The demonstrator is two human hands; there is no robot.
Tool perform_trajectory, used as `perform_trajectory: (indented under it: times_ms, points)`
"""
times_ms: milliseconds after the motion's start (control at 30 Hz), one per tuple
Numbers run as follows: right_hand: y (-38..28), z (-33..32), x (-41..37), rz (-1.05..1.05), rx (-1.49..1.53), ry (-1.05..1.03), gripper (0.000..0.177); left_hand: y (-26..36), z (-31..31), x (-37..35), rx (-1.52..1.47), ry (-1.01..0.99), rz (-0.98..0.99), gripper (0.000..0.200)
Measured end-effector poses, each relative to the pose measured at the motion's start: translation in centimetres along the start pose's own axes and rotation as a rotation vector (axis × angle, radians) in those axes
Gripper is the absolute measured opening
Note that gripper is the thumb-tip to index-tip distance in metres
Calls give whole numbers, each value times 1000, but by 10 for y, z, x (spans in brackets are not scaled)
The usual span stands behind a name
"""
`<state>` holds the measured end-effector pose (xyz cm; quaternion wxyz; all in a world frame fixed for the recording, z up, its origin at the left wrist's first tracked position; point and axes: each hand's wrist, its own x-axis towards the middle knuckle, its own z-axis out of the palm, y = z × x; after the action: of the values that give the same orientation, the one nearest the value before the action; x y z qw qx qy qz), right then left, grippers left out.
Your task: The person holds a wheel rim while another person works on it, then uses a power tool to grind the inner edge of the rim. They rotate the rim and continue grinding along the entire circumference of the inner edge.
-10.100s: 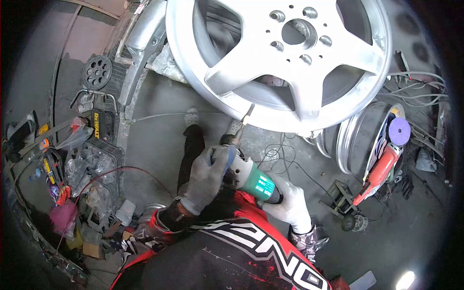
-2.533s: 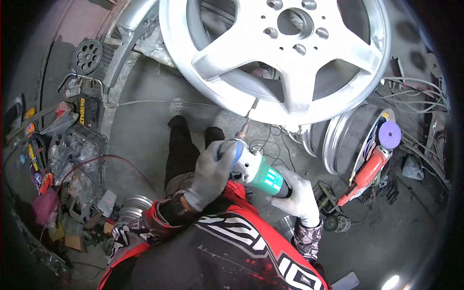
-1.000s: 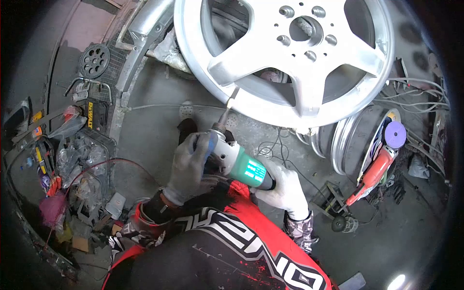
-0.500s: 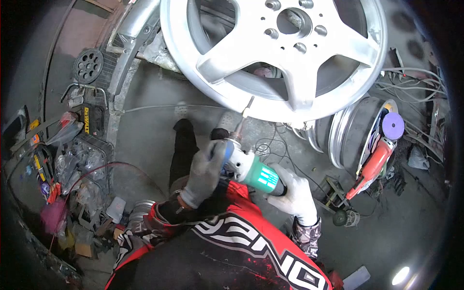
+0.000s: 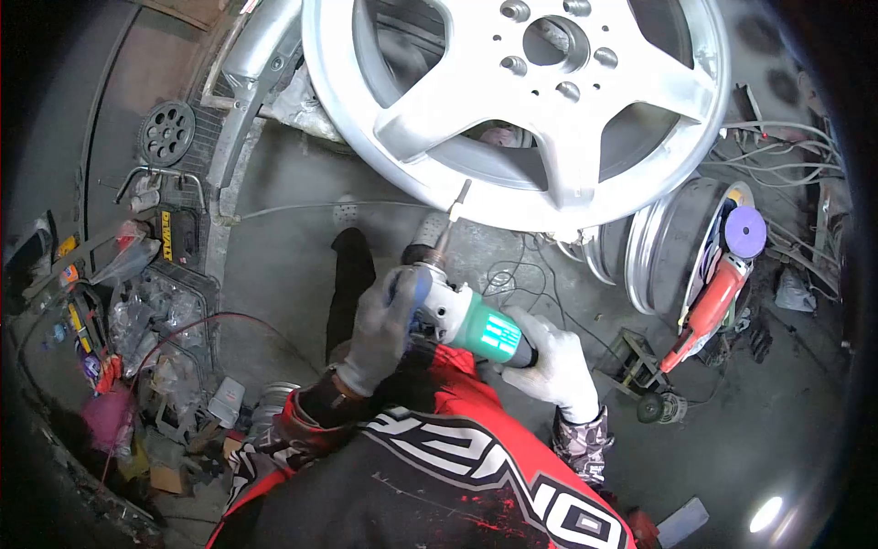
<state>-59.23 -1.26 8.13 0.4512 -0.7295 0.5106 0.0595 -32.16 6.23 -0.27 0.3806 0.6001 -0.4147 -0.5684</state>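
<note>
A green and silver die grinder (image 5: 483, 325) is held across my front, its thin bit pointing up at the wheel. My left hand (image 5: 377, 320), in a grey glove, is closed round the front of the body near a blue part. At the rear end my right hand (image 5: 556, 368), in a white glove, wraps the dark tail of the tool. Above them lies a large silver alloy wheel (image 5: 574, 169) with wide spokes and bolt holes. The bit tip overlaps the wheel's near rim in this view.
On the right, a red angle grinder (image 5: 704, 316) with a purple disc (image 5: 744, 231) leans against another wheel (image 5: 677, 242). Loose cables (image 5: 777, 156) hang behind. Plastic bags and tools fill a crate (image 5: 215, 302) on the left, with a red hose (image 5: 242, 316) running past.
The grinder and both hands have shifted slightly left, and the bit tip has slid a little left along the rim. The view has barely moved.
</note>
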Motion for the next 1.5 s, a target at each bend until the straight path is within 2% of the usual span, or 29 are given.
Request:
perform_trajectory:
  times_ms: [67, 133, 200, 333, 400, 433, 500, 533, 567, 600, 667, 700, 733, 767, 800, 833, 933, 1000, 1067, 1100, 1167, 1200, 1267, 1300, 1333, 1367, 1400, 1433, 1500]
  points:
    - [-5, 7, 10, -24, 3, -3, 76, 0, -14, 6, 510, 155, 480, 49]
    - [-12, 12, 20, -79, 36, 19, 77, 6, -28, 1, 537, 166, 445, 54]
    - [-16, 14, 25, -89, 36, 11, 77, 3, -45, 0, 305, -33, 120, 58]
    - [-8, 14, 17, -86, 19, 20, 75, 7, -26, 2, 139, 112, -21, 50]
    - [-2, 7, 5, -63, 18, 24, 75, -5, -9, 5, 605, 204, 536, 41]
    - [0, 1, -2, -41, -3, 28, 75, -5, 0, 4, 598, 198, 539, 41]
    - [12, -2, -19, 5, -27, 43, 76, -1, 20, 1, 123, 26, 330, 52]
    - [13, -5, -24, 14, -30, 45, 76, 1, 29, 2, 117, 20, 329, 52]
    - [12, -8, -28, 30, -39, 49, 76, 2, 38, 4, -15, 47, 154, 40]
    - [11, -9, -29, 44, -47, 51, 76, 3, 41, 5, -145, 75, -23, 41]
    - [8, -8, -26, 45, -57, 57, 75, -1, 33, 3, -153, 95, 1, 40]
    - [6, -5, -21, 20, -61, 52, 76, -7, 20, 2, -5, 24, 77, 49]
    - [3, -3, -16, -6, -61, 46, 76, -10, 10, 0, 146, -47, 150, 73]
    - [1, 1, -10, -10, -55, 46, 76, -12, 5, -1, 153, -46, 148, 73]
    - [-1, 6, -4, -33, -61, 38, 77, -3, -2, 2, 251, 45, 275, 50]
    - [-3, 10, 1, -56, -67, 32, 77, 4, -9, 5, 347, 133, 405, 38]
    - [-11, 21, 20, -86, -25, 24, 78, 6, -30, 4, 510, 175, 541, 42]
    - [-13, 25, 27, -128, -15, 45, 78, 2, -41, 4, 451, 121, 492, 50]
    - [-11, 27, 29, -149, 19, 50, 77, 2, -45, 1, 120, 48, 76, 54]
    - [-10, 27, 27, -147, 20, 53, 77, -10, -40, -4, 120, 45, 77, 54]
    - [-6, 24, 17, -149, 5, 70, 77, -44, -24, -14, -25, 30, -50, 36]
    - [-3, 21, 10, -143, 2, 73, 77, -38, -17, -9, -28, 24, -48, 36]
    - [3, 14, -8, -59, -68, 77, 76, -10, 2, 6, 477, 178, 546, 33]
    - [8, 11, -17, -27, -85, 78, 74, 4, 11, 5, 257, 116, 365, 41]
    - [11, 9, -24, -20, -87, 81, 74, 3, 18, 4, 253, 110, 367, 41]
    - [14, 7, -30, -16, -91, 108, 73, -2, 23, 4, 31, 25, 139, 39]
    - [14, 6, -33, -12, -94, 133, 73, -5, 26, 5, -187, -60, -92, 47]
    - [14, 5, -32, -24, -97, 136, 74, -6, 26, 4, -24, -40, 94, 41]
    - [8, 6, -24, -38, -99, 118, 75, -6, 22, 4, 27, 25, 145, 36]
